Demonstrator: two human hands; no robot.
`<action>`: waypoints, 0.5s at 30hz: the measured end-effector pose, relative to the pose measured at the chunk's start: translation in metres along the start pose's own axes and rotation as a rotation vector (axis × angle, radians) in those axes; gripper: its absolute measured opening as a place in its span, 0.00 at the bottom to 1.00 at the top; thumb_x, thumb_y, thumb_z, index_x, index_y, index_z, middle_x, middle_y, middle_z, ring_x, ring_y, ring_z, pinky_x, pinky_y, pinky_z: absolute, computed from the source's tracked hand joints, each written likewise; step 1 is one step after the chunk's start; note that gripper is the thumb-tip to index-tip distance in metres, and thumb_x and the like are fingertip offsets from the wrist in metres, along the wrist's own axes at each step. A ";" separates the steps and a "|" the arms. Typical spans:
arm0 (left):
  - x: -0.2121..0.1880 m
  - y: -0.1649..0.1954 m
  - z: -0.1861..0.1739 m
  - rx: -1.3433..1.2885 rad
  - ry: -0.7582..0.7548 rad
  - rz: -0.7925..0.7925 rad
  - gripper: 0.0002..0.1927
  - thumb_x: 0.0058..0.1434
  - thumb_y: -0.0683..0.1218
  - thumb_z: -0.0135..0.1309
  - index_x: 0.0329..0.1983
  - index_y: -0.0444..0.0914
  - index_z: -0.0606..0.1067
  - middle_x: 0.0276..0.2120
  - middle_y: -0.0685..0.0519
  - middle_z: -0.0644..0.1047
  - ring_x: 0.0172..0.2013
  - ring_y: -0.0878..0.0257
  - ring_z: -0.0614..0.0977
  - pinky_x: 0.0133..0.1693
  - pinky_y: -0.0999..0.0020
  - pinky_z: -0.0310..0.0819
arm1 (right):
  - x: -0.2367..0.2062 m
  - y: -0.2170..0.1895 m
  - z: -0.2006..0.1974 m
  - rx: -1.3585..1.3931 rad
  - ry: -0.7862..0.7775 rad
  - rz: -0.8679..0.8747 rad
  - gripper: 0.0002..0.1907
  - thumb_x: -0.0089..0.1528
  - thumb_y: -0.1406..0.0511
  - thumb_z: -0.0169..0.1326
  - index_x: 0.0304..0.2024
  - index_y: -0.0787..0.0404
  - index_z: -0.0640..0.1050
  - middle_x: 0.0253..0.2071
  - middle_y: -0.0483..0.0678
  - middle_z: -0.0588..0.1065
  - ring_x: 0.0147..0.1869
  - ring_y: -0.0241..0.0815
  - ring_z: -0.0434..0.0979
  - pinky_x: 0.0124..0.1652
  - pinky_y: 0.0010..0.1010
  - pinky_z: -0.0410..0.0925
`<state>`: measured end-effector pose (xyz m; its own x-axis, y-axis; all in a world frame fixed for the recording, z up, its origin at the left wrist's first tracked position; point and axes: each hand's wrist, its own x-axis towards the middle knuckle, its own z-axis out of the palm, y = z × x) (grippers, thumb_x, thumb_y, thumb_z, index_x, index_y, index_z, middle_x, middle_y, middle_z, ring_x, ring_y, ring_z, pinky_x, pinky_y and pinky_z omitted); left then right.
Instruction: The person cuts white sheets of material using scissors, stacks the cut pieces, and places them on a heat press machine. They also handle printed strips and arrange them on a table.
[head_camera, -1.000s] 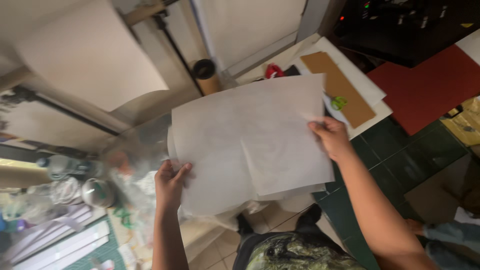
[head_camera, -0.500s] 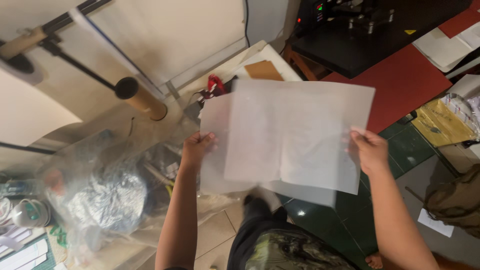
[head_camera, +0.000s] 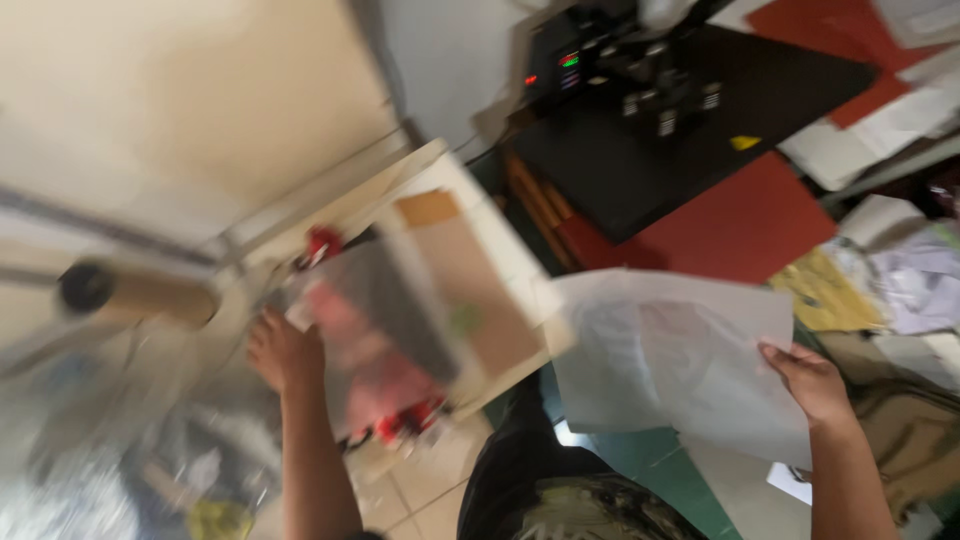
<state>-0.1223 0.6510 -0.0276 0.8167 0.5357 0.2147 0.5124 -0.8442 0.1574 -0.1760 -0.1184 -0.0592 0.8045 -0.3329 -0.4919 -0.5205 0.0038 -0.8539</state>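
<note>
My right hand (head_camera: 815, 385) grips the right edge of a thin white sheet of paper (head_camera: 680, 355) and holds it in the air over the green floor. My left hand (head_camera: 285, 350) holds a second, translucent sheet (head_camera: 385, 320) out to the left, over a white board with a brown cardboard panel (head_camera: 455, 270). Through that sheet red parts (head_camera: 400, 420) show, blurred. The whole view is smeared by motion.
A black heat press (head_camera: 650, 120) with small lit indicators stands on a red surface (head_camera: 740, 225) at the upper right. Loose papers and a yellow sheet (head_camera: 825, 290) lie at the right. A cardboard roll (head_camera: 130, 295) on a rod and crumpled clear plastic (head_camera: 100, 450) sit at the left.
The two sheets were held together in front of me by both hands; now they are apart, the left hand carrying one to the left and the right hand one to the right.
</note>
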 end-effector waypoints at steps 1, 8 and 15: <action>-0.008 0.028 -0.005 0.120 0.142 0.117 0.34 0.55 0.53 0.61 0.64 0.35 0.73 0.56 0.42 0.77 0.55 0.45 0.80 0.52 0.49 0.73 | 0.007 -0.007 -0.018 -0.045 0.014 0.015 0.17 0.64 0.63 0.59 0.53 0.65 0.80 0.49 0.46 0.81 0.51 0.36 0.78 0.52 0.25 0.68; -0.158 0.298 0.048 -0.754 -0.980 0.572 0.19 0.60 0.54 0.61 0.51 0.40 0.79 0.48 0.49 0.83 0.48 0.55 0.85 0.50 0.62 0.79 | 0.041 -0.069 -0.128 -0.259 0.068 0.021 0.15 0.67 0.62 0.60 0.51 0.65 0.83 0.41 0.48 0.80 0.44 0.38 0.74 0.46 0.25 0.66; -0.283 0.509 0.133 -1.257 -1.528 -0.281 0.33 0.60 0.47 0.64 0.65 0.35 0.65 0.43 0.48 0.80 0.39 0.58 0.80 0.42 0.61 0.74 | 0.165 -0.110 -0.251 -0.120 -0.002 0.040 0.18 0.62 0.63 0.60 0.52 0.65 0.79 0.42 0.46 0.80 0.40 0.34 0.78 0.42 0.26 0.71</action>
<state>-0.0565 0.0670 -0.1367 0.6195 -0.4038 -0.6731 0.7598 0.0929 0.6435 -0.0576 -0.4106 -0.0037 0.7829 -0.3332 -0.5254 -0.5825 -0.0963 -0.8071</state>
